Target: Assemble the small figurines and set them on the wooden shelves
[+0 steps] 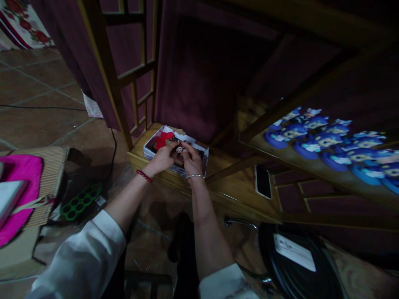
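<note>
1. From where I'm standing, the person's left hand (165, 157) is resting over an open white box (149, 154), fingers bending inward; a red bracelet (144, 176) is circling that wrist.
2. The right hand (191, 158) is sitting just beside it, thumb and fingers curving toward the same spot, and a silver bracelet (195, 176) is shining on the wrist.
3. A small figure with a pale face (180, 150) is showing between the two hands, inside the box's outline — I can't tell whether either grip is closing on it or only touching it, since the fingers are hiding most of it.
4. Something bright red (162, 140) is lying in the left part of the box, just beside the left hand.
5. The box is standing on the left end of a wooden shelf (233, 189), and a phone (263, 182) with a dark screen is lying farther right on it.
6. Above and to the right, rows of blue figures (321, 141) are standing on a higher shelf.
7. Below, a black stool (269, 245) is carrying a flat white thing (294, 251).
8. A green tray (82, 202) is lying on the floor at the left, near a bright pink cloth (33, 176).
</note>
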### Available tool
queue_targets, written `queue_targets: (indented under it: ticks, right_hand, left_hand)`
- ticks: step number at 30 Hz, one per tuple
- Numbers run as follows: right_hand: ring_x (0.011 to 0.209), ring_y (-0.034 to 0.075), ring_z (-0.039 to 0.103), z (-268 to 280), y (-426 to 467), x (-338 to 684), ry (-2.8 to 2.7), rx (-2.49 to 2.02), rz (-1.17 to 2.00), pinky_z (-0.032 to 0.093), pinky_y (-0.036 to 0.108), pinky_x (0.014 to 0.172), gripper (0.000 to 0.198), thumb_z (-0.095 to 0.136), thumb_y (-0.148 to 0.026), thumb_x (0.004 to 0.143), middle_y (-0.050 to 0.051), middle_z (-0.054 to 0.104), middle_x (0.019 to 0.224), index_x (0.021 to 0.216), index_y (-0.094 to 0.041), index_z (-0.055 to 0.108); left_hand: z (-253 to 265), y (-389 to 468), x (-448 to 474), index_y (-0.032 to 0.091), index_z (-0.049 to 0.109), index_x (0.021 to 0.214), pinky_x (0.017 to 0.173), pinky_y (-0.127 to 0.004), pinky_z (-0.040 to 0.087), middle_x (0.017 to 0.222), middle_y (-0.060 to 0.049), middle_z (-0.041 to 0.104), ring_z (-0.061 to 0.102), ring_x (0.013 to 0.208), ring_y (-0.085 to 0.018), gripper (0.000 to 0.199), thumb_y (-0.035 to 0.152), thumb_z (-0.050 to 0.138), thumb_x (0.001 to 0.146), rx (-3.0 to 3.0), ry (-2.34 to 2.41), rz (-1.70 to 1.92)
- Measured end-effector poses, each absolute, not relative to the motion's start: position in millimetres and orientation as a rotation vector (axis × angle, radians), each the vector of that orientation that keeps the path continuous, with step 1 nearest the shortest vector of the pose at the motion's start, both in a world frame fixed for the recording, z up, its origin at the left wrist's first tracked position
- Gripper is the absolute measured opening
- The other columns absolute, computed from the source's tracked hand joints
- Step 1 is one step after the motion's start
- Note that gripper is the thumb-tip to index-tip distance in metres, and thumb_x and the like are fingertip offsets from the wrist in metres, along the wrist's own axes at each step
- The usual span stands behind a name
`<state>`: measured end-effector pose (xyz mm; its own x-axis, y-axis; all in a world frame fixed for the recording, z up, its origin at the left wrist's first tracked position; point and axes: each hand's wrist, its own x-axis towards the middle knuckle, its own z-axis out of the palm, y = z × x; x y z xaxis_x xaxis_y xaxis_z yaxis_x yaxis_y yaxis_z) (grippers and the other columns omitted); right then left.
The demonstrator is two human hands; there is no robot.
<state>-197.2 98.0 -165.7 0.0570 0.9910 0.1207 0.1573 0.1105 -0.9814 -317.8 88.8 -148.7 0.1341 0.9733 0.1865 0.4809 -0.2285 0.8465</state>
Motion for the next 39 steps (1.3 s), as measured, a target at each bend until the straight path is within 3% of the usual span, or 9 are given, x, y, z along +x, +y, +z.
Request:
queue_targets:
  ticks: [5,13,18,21,27,30,33,39]
  right_hand:
    - [0.099,0.015,0.057,-177,102,-198,-1.294,-1.132,1.026,0.048,0.032,0.088,0.035,0.052,-0.029,0.075,-0.001,0.063,0.106,0.109,-0.024,0.059]
    - [0.088,0.015,0.061,-190,98,-199,-1.303,-1.167,1.016,0.053,0.03,0.076,0.034,0.05,-0.033,0.078,0.004,0.063,0.102,0.108,-0.02,0.055]
    - [0.089,0.016,0.06,-177,93,-200,-1.588,-1.272,0.769,0.049,0.033,0.083,0.03,0.047,-0.025,0.079,0.005,0.063,0.099,0.107,-0.02,0.055]
    - [0.101,0.02,0.053,-169,72,-213,-1.678,-1.34,0.444,0.045,0.038,0.089,0.04,0.045,-0.017,0.078,0.012,0.055,0.111,0.117,-0.015,0.047]
    - [0.117,0.025,0.039,-210,6,-250,-1.682,-1.287,0.145,0.037,0.048,0.094,0.036,0.042,-0.02,0.084,0.017,0.044,0.118,0.12,-0.014,0.041]
    - [0.112,0.025,0.043,-225,-2,-258,-1.694,-1.266,0.216,0.04,0.045,0.089,0.035,0.042,-0.019,0.084,0.019,0.047,0.114,0.118,-0.013,0.041]
    - [0.092,0.02,0.054,-229,8,-261,-1.602,-1.309,0.407,0.045,0.037,0.078,0.024,0.042,-0.022,0.085,0.014,0.057,0.097,0.106,-0.014,0.049]
    - [0.059,0.012,0.058,-301,17,-261,-1.404,-1.381,1.232,0.047,0.023,0.056,0.025,0.039,-0.034,0.084,0.0,0.061,0.065,0.085,-0.017,0.058]
  left_hand:
    - [-156,95,-317,0.012,0.054,0.114,0.094,-0.033,0.04,0.11,-0.009,0.062,0.055,0.103,-0.019,0.041,0.011,0.052,0.073,1.568,1.248,1.223]
    - [-155,94,-318,0.012,0.06,0.105,0.088,-0.035,0.044,0.095,-0.007,0.066,0.06,0.09,-0.018,0.034,0.017,0.058,0.072,1.404,1.266,1.257]
    - [-162,95,-323,0.013,0.061,0.102,0.083,-0.032,0.047,0.088,-0.005,0.067,0.061,0.084,-0.017,0.031,0.017,0.057,0.072,1.464,1.373,1.252]
    - [-161,94,-324,0.014,0.06,0.104,0.081,-0.03,0.048,0.091,-0.005,0.066,0.061,0.083,-0.016,0.032,0.016,0.053,0.073,1.585,1.492,1.202]
    - [-160,88,-328,0.012,0.059,0.105,0.081,-0.027,0.047,0.1,-0.009,0.063,0.059,0.088,-0.016,0.039,0.006,0.048,0.068,1.864,1.582,1.124]
    - [-164,89,-332,0.013,0.058,0.107,0.076,-0.024,0.048,0.102,-0.009,0.06,0.059,0.084,-0.014,0.039,0.008,0.046,0.07,1.92,1.58,1.097]
    - [-168,92,-336,0.016,0.056,0.11,0.072,-0.025,0.048,0.104,-0.009,0.057,0.059,0.083,-0.015,0.04,0.011,0.045,0.072,2.031,1.659,0.985]
    - [-165,103,-339,0.017,0.054,0.109,0.062,-0.029,0.047,0.105,-0.01,0.055,0.061,0.074,-0.018,0.035,0.021,0.043,0.076,2.306,1.757,0.554]
